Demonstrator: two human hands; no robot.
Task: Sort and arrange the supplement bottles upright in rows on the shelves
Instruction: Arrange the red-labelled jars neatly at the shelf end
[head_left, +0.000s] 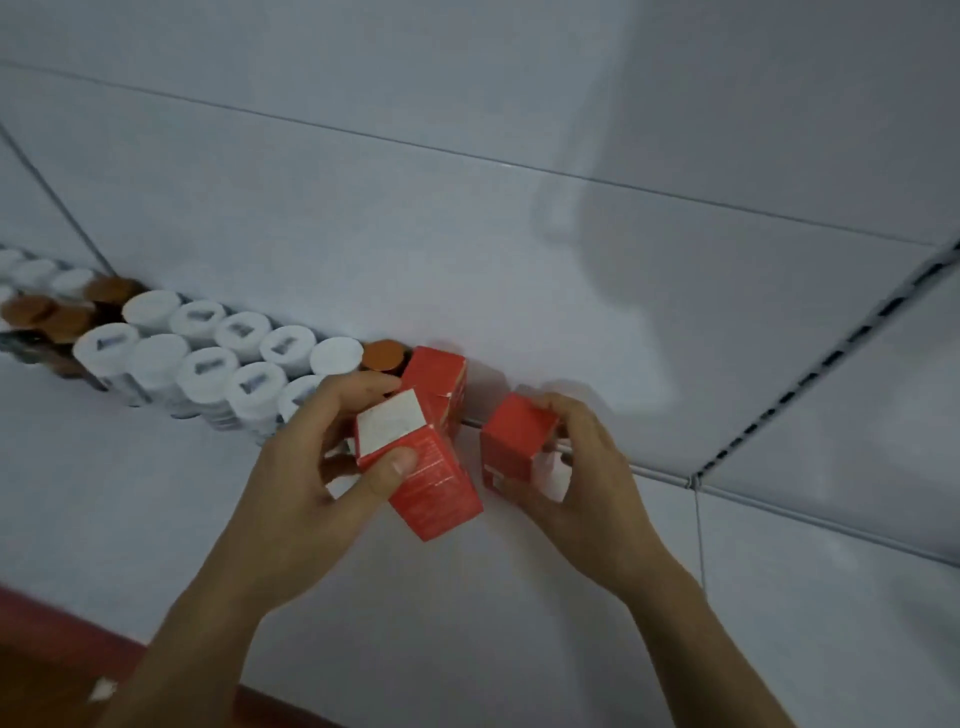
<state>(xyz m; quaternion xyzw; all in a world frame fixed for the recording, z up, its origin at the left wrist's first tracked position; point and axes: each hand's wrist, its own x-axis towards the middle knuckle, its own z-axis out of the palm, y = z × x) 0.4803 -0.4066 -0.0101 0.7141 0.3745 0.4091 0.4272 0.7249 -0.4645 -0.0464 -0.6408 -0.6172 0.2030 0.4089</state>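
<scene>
At nine o'clock the rows of white-capped bottles (156, 358) run off the left edge, the grey marks on their caps too blurred to read. The left hand (311, 467) covers the row's near end and part of a red box (436, 483), whose small print is illegible.

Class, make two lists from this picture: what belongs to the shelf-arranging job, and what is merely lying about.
Belongs to the job: left hand gripping a tilted red box; right hand gripping a second red box; third red box behind them; white-capped bottles in rows; brown-capped bottles; shelf.
Merely there: slotted strip at right; white scrap bottom left.
</scene>
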